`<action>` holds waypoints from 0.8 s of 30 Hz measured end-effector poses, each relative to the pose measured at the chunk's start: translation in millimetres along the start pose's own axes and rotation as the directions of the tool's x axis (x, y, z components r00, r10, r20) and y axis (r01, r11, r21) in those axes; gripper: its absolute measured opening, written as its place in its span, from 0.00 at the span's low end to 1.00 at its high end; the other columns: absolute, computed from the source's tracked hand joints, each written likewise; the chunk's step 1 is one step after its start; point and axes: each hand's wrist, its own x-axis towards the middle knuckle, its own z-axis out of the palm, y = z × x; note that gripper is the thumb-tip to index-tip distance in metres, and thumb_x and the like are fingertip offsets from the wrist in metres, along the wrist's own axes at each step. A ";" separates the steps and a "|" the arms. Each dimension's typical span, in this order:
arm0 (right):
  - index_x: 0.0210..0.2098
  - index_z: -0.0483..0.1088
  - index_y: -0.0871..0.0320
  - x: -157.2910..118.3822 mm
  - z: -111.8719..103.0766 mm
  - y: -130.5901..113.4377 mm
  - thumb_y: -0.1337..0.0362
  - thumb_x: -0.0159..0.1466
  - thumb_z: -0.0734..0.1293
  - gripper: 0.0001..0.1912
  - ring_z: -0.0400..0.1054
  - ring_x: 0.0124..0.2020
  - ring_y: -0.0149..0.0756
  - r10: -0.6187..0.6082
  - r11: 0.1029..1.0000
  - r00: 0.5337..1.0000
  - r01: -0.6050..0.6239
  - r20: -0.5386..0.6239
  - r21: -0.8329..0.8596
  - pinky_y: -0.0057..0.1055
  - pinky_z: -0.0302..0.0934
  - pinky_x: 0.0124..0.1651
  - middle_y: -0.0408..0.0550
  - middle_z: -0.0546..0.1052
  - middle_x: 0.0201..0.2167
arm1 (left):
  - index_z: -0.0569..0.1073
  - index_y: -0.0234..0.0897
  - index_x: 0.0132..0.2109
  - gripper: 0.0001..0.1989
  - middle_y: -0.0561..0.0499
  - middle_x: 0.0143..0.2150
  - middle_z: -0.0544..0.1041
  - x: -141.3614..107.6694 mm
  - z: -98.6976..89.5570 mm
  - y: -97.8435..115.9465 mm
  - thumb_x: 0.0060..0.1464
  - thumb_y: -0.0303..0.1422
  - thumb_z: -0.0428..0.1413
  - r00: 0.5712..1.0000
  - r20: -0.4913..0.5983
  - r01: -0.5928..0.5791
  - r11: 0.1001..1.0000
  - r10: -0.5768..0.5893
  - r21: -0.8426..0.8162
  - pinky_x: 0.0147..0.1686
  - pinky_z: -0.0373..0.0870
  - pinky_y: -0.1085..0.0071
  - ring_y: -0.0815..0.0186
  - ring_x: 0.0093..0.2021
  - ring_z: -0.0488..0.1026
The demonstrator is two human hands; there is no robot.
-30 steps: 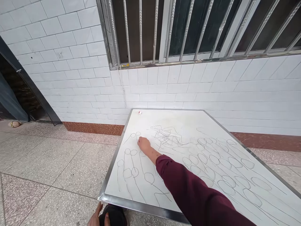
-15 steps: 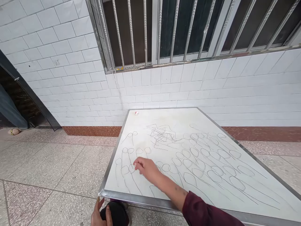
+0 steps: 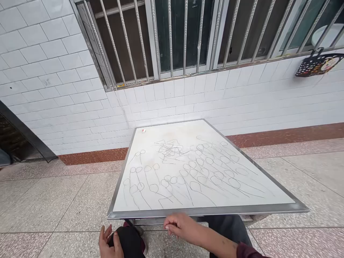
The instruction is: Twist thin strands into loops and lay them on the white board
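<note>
The right hand [image 3: 178, 225] is at the near edge of the desk [image 3: 185, 129], fingers curled in; whether they grip anything I cannot tell. The left hand [image 3: 110, 244], below the near left corner, has empty, loosely parted fingers by a black-clad knee [image 3: 127, 240]. Drawn loops [image 3: 194, 172] spread between the left and right edges.
</note>
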 end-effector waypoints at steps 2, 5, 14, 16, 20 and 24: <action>0.38 0.75 0.57 6.8 -13.7 -2.8 0.68 0.65 0.61 0.10 0.72 0.29 0.30 -0.046 0.993 0.994 0.034 -0.103 -0.114 0.23 0.63 0.33 0.43 0.79 0.31 | 0.53 0.37 0.66 0.34 0.39 0.53 0.73 0.2 0.4 -1.3 0.56 0.42 0.51 1.000 0.001 -0.019 1.000 0.019 -0.016 0.55 0.65 0.50 0.49 0.54 0.71; 0.41 0.74 0.56 31.7 -49.7 -4.5 0.67 0.67 0.60 0.11 0.71 0.40 0.31 -0.041 0.947 0.962 -0.048 -0.269 -0.317 0.25 0.63 0.44 0.44 0.78 0.39 | 0.52 0.37 0.66 0.34 0.39 0.52 0.73 0.8 0.7 -0.9 0.56 0.41 0.51 0.999 0.012 -0.037 0.999 0.037 -0.011 0.56 0.64 0.51 0.51 0.54 0.71; 0.51 0.68 0.60 144.0 -152.6 27.3 0.62 0.69 0.62 0.13 0.70 0.44 0.37 0.221 0.765 0.893 -0.408 -0.391 -0.499 0.39 0.67 0.46 0.52 0.71 0.51 | 0.52 0.38 0.67 0.33 0.40 0.53 0.72 -1.1 2.5 1.9 0.57 0.40 0.51 0.995 0.054 -0.085 0.996 0.083 0.023 0.55 0.65 0.52 0.53 0.52 0.71; 0.52 0.67 0.60 156.4 -157.1 36.0 0.60 0.68 0.64 0.15 0.70 0.46 0.39 0.268 0.728 0.891 -0.436 -0.366 -0.528 0.42 0.68 0.47 0.52 0.71 0.51 | 0.53 0.38 0.66 0.33 0.40 0.53 0.73 -1.3 2.1 0.0 0.57 0.40 0.51 0.995 0.051 -0.083 0.996 0.082 0.023 0.54 0.66 0.52 0.53 0.52 0.72; 0.52 0.67 0.60 167.6 -156.3 46.2 0.60 0.68 0.64 0.16 0.70 0.46 0.39 0.331 0.688 0.881 -0.471 -0.338 -0.552 0.42 0.68 0.47 0.52 0.71 0.51 | 0.53 0.38 0.66 0.33 0.41 0.51 0.74 0.8 1.3 -4.3 0.56 0.41 0.51 0.996 0.031 -0.081 0.997 0.080 0.020 0.53 0.66 0.51 0.53 0.51 0.72; 0.53 0.67 0.60 168.8 -155.0 47.6 0.60 0.68 0.64 0.16 0.70 0.47 0.40 0.311 0.708 0.880 -0.466 -0.359 -0.530 0.42 0.68 0.47 0.52 0.71 0.51 | 0.53 0.38 0.66 0.35 0.40 0.51 0.74 3.5 2.6 -10.9 0.55 0.42 0.52 0.996 0.021 -0.083 0.997 0.082 0.005 0.53 0.66 0.50 0.53 0.51 0.72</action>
